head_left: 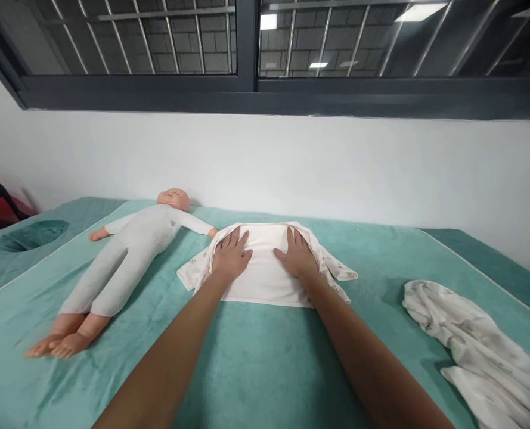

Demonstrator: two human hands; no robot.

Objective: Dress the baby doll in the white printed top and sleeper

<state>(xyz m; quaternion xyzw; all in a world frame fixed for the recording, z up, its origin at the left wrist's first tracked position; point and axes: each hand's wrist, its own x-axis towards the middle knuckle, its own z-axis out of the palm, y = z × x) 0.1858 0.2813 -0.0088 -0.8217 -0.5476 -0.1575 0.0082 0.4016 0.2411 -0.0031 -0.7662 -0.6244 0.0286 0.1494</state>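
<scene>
Reaching forward over the teal cover (256,357), both bare forearms ran up the middle of the bed. Off to the near right, one crumpled printed cloth (470,339) lay loose, well apart from the hands.

Farther up, the left hand (231,257) and the right hand (297,257) lay side by side on one pale folded garment (265,280), palms down, fingers spread and flat, gripping nothing. The garment sat at the centre of the cover, its sleeves sticking out from under the fold on either side. This looked like the pressing-flat stage of a fold. Lifting an edge from here would call for curling the fingers into a pinch.

One doll (130,250) in a grey suit lay on its back just left of the garment. Beyond stood the white wall (336,167) and the dark-framed window (247,53).
</scene>
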